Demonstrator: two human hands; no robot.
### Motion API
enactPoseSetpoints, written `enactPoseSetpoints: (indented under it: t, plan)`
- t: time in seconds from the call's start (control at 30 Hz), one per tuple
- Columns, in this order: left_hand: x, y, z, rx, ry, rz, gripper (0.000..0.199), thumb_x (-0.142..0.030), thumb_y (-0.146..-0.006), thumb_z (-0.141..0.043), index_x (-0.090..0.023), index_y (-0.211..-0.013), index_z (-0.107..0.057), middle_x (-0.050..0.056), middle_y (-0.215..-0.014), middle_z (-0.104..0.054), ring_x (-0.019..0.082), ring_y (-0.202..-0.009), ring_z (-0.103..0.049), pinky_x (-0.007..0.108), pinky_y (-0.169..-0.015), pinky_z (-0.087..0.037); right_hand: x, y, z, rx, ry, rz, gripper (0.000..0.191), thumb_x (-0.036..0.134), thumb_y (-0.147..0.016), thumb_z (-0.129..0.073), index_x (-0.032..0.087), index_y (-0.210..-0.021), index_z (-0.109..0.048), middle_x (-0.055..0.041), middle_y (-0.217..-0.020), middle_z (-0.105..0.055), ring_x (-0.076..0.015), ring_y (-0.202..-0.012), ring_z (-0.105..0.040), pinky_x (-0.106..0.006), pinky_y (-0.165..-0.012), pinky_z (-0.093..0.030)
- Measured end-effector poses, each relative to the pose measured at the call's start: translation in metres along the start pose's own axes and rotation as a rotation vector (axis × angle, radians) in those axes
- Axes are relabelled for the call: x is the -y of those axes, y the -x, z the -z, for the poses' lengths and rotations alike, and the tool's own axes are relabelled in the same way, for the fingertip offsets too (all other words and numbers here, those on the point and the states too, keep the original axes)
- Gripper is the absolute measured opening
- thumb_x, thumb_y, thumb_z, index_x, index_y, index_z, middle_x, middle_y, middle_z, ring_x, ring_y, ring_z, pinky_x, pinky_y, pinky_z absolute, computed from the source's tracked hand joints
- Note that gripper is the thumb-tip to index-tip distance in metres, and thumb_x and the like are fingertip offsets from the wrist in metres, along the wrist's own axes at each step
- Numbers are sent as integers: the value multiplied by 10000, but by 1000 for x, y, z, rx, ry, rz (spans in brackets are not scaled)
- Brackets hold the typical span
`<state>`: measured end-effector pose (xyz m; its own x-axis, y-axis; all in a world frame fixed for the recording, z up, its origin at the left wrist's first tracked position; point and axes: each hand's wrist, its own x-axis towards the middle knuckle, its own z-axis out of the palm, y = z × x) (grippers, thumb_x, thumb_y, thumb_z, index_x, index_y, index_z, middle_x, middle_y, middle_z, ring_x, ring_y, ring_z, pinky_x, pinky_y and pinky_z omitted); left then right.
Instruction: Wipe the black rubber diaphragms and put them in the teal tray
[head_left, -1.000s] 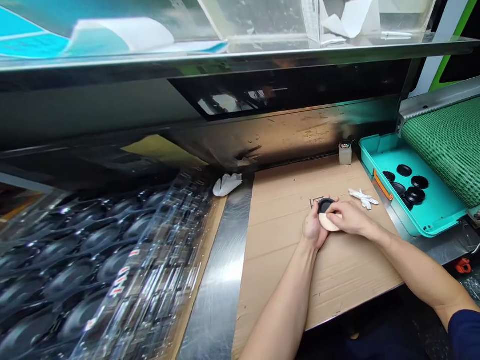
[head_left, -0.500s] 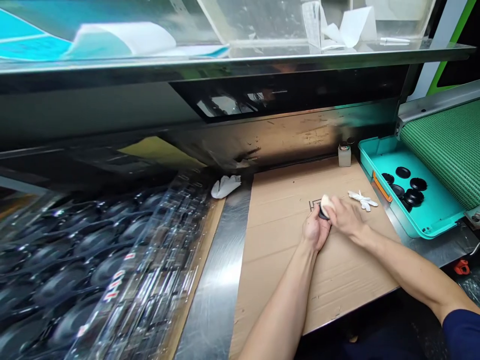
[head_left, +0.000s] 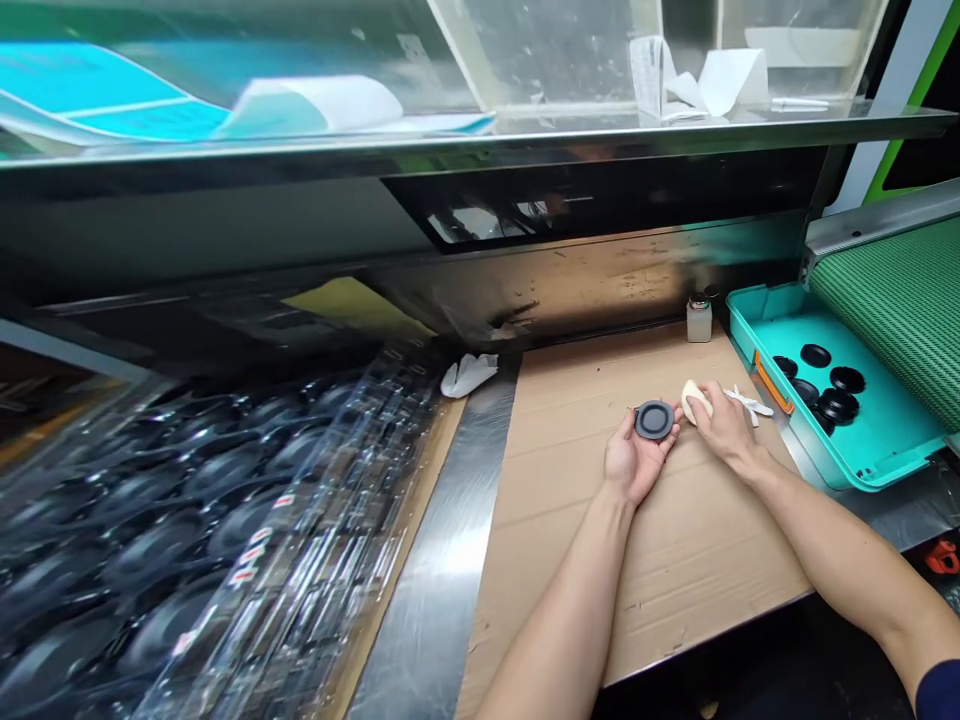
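A round black part point(head_left: 654, 420) rests in my left hand point(head_left: 636, 459), which is palm up with the fingers curled at the part's edge. Just to its right, my right hand point(head_left: 724, 424) pinches a cream-coloured pad point(head_left: 694, 400), held apart from the black part. Both hands are over a brown cardboard sheet point(head_left: 562, 460). Behind my right hand lies a crumpled white cloth or glove point(head_left: 752, 404), partly hidden by the fingers.
A teal tray point(head_left: 892, 440) with several black round parts stands at the right, beside a green conveyor belt point(head_left: 900, 280). A small bottle point(head_left: 699, 320) is at the back. Stacked clear trays of black parts point(head_left: 225, 480) fill the left. A metal shelf point(head_left: 450, 145) crosses above.
My right hand has moved right with the cream pad, away from the black part. The black part now shows its face in my left hand. The camera view has shifted slightly.
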<state>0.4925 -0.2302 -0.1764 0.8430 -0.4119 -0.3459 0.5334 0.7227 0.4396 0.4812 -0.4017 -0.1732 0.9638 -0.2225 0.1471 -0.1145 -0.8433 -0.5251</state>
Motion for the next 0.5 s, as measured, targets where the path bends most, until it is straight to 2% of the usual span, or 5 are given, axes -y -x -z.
enactPoseSetpoints:
  t: [0.17, 0.3, 0.37, 0.43, 0.5]
  plan:
    - [-8, 6, -2, 77, 105, 44, 432, -346, -1056, -314, -103, -1140, -662, 237, -1280, -655, 308, -1191, -655, 324, -742, -582, 4, 7, -4, 56, 80, 26, 347, 481, -1036, -472, 253, -1265, -598, -31, -1133, -702, -223, -1006, -665, -269, -764, -400]
    - [-11, 11, -3, 106, 81, 40, 398, -287, -1033, -325, -94, -1138, -657, 232, -1249, -667, 303, -1153, -669, 317, -734, -570, 3, 4, -2, 51, 97, 41, 352, 480, -1024, -483, 251, -1262, -605, -36, -1107, -705, -229, -1007, -662, -275, -768, -404]
    - [-10, 12, -3, 132, 23, 24, 367, -312, -1030, -368, -100, -1143, -646, 226, -1250, -668, 298, -1135, -677, 315, -748, -564, 1, 2, -2, 36, 91, 47, 354, 481, -1015, -495, 254, -1260, -612, -36, -1095, -706, -231, -1009, -659, -277, -780, -410]
    - [-6, 12, -3, 124, -114, -83, 324, -363, -992, -517, -114, -1170, -626, 210, -1240, -676, 286, -1119, -684, 305, -778, -556, 0, 1, -3, 30, 75, 51, 353, 480, -1009, -504, 251, -1250, -623, -37, -1084, -707, -229, -1010, -656, -277, -800, -418]
    - [0, 13, -3, 63, -351, -336, 470, -350, -858, -751, -142, -1247, -587, 173, -1225, -687, 264, -1125, -678, 302, -863, -546, -2, 1, -3, 33, 61, 60, 352, 475, -1008, -506, 243, -1243, -630, -42, -1088, -707, -225, -1020, -653, -279, -825, -428]
